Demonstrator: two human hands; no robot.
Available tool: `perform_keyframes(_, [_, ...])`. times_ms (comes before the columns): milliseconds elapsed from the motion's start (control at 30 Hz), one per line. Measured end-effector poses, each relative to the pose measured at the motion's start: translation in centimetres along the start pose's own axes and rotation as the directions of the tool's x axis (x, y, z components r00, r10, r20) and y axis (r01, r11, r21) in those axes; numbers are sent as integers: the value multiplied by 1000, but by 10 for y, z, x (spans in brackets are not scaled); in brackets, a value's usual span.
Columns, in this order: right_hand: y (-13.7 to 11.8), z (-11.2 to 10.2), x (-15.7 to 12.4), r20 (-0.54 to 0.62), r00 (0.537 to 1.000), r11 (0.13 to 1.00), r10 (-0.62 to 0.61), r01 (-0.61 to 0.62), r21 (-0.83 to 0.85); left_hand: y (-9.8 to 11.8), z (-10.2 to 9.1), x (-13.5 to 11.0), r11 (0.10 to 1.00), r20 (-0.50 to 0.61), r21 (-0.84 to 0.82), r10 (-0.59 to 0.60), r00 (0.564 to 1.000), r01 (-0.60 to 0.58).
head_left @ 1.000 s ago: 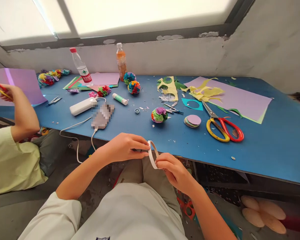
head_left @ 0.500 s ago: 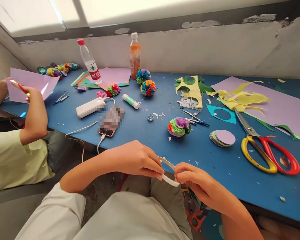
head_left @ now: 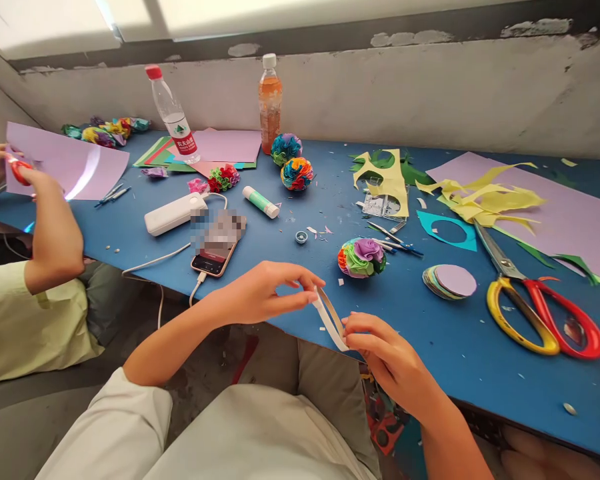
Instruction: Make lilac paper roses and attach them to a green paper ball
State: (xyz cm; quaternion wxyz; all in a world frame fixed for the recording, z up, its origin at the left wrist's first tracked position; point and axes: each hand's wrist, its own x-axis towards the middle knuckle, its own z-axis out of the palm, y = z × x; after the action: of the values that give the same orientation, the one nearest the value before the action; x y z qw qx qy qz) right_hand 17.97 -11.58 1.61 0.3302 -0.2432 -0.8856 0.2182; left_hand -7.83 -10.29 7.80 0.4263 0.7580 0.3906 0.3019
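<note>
Both of my hands hold a small white tape roll (head_left: 330, 319) just in front of the blue table (head_left: 430, 347). My left hand (head_left: 265, 293) pinches the roll's upper end between thumb and fingers. My right hand (head_left: 385, 357) grips its lower end, fingers curled. A multicoloured paper flower ball (head_left: 361, 257) lies on the table just beyond the roll, and a stack of round paper discs (head_left: 450, 281) lies right of it.
Red-and-yellow scissors (head_left: 540, 310) lie at the right by yellow scraps (head_left: 485, 197) and lilac paper (head_left: 570, 220). A phone (head_left: 217, 243), white power bank (head_left: 175, 213), glue stick (head_left: 261, 202), two bottles (head_left: 270, 103) and more flower balls (head_left: 297, 174) are further back. Another person's arm (head_left: 50, 227) works at the left.
The roll has turned from lying flat to a steep tilt, and my left hand has risen with its upper end. The view shifted a little; the other person's hands moved left.
</note>
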Motion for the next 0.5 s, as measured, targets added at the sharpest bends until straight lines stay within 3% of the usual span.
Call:
perform_keyframes(133, [-5, 0, -1, 1, 995, 987, 99, -98, -127, -4, -7, 9, 972, -17, -200, -129, 992, 123])
perform_keyframes(233, [-7, -1, -3, 34, 981, 974, 190, -184, -135, 0, -14, 16, 945, 57, -307, -97, 994, 110])
perform_keyframes(400, [-11, 4, -7, 87, 944, 939, 317, -300, -166, 14, -17, 25, 970, 128, -238, -26, 991, 57])
perform_keyframes(500, [-15, -1, -13, 97, 923, 920, 372, -352, -175, 23, -11, 29, 993, 175, -112, -20, 984, 40])
